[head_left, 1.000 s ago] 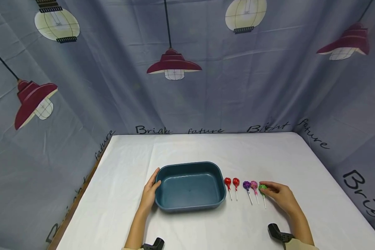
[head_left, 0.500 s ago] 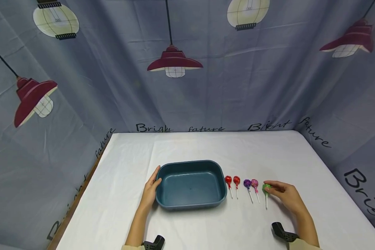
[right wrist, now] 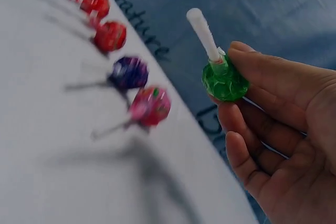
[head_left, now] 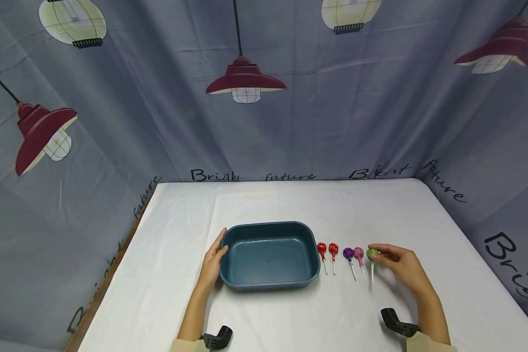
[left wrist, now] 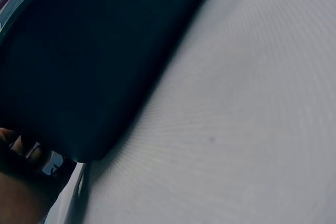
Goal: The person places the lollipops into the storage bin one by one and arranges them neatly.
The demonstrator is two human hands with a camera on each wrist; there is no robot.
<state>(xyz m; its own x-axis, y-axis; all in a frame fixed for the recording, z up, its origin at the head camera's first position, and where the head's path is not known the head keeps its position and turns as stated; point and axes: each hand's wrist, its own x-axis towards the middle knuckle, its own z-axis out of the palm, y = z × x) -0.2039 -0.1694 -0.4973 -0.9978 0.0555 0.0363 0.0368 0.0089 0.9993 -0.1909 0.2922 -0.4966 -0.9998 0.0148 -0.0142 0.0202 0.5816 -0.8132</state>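
Note:
A dark teal rectangular plastic basin sits on the white-covered table, its inside bare. My left hand grips its left end, thumb at the rim and fingers along the outer wall; the left wrist view shows part of that hand beside the dark wall. Between thumb and fingertips, my right hand pinches a green lollipop by its wrapped head, white stick free. It hangs just off the table. Left of it lie a pink lollipop, a purple lollipop and two red lollipops.
The red lollipops lie close to the basin's right side. A white cloth covers the table. Grey-blue curtains printed with lamps and lettering hang behind and at both sides.
My right hand has lifted the green lollipop off the table, shifting slightly right and then back left. My left hand stays on the basin. The head view has tilted down a little.

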